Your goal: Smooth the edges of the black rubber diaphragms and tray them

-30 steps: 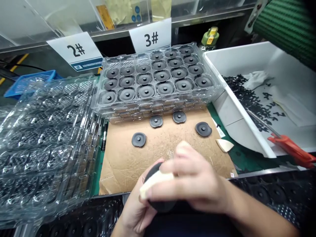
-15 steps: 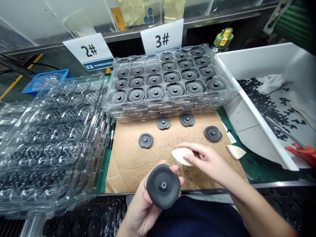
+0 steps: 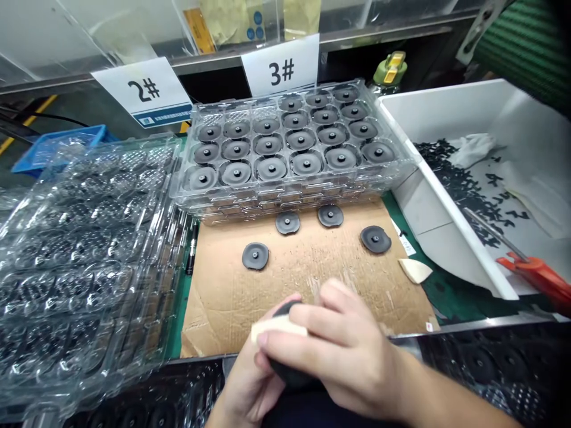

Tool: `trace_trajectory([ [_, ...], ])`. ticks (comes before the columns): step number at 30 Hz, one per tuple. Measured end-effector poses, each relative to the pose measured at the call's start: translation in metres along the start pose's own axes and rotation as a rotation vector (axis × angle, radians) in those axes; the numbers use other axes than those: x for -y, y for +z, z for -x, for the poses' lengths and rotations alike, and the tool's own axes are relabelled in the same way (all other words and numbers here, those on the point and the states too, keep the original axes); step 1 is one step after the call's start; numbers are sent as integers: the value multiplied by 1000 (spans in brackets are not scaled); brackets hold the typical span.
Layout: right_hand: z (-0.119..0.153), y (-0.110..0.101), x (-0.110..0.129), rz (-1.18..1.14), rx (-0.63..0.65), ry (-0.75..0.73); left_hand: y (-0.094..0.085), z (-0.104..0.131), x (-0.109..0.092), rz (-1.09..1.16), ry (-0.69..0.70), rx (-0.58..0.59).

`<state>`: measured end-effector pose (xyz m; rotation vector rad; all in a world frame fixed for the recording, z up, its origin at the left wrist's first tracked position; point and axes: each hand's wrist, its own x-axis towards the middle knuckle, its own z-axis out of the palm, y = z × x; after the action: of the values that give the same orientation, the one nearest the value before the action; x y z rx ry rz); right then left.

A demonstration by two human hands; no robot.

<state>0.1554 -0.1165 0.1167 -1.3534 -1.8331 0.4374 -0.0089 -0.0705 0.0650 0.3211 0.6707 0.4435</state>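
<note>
My left hand point(image 3: 250, 380) holds a black rounded disc point(image 3: 288, 371) at the lower middle, mostly covered by my other hand. Pinched in my right hand point(image 3: 343, 351) is a cream-coloured wedge pad point(image 3: 279, 326), which lies against the disc. Beyond both hands, several loose black discs with centre knobs rest on the cardboard sheet point(image 3: 223, 303), one of them at the left point(image 3: 255, 255) and one at the right point(image 3: 375, 239). A second cream pad point(image 3: 414, 270) lies off the cardboard's right edge.
Behind the cardboard stands a stack of clear trays point(image 3: 285, 199) with black discs. More clear trays point(image 3: 84, 238) fill the left side. At right, a white bin point(image 3: 450, 232) holds black scraps and a red-handled tool point(image 3: 539, 279). A green-lidded bottle point(image 3: 390, 71) stands behind.
My right hand has moved left and down, bringing the cream pad onto the disc. My left hand still holds the disc, now tilted and largely hidden. The whole view has shifted slightly.
</note>
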Motion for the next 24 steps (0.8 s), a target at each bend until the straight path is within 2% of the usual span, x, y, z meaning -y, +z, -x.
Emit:
trace_trajectory([
  [1,-3,-2,1,-1,41,49,-2,0,-1,-12,19,-9],
  [3,1,-7,-3,-104,181,238,-9,1,-4,-26,45,-16],
  [5,14,-12,-11,-351,371,358,-15,4,-9,-6,70,-8],
  [6,22,-13,-16,-477,415,385,-17,5,-11,9,84,-2],
  [7,30,-12,-23,-558,407,418,-19,6,-13,22,95,7],
  [8,37,-8,-30,-569,345,477,-19,6,-14,29,100,14],
  [11,55,14,-56,-247,58,664,-14,2,-14,39,86,23],
  [14,68,39,-79,46,-71,702,-8,-3,-11,60,75,16],
  [17,83,54,-87,187,-136,691,-5,-5,-9,80,65,3],
  [19,89,58,-89,240,-133,658,-6,-7,-6,91,72,-11],
  [24,81,53,-100,280,-117,605,-4,-13,3,143,136,-71],
])
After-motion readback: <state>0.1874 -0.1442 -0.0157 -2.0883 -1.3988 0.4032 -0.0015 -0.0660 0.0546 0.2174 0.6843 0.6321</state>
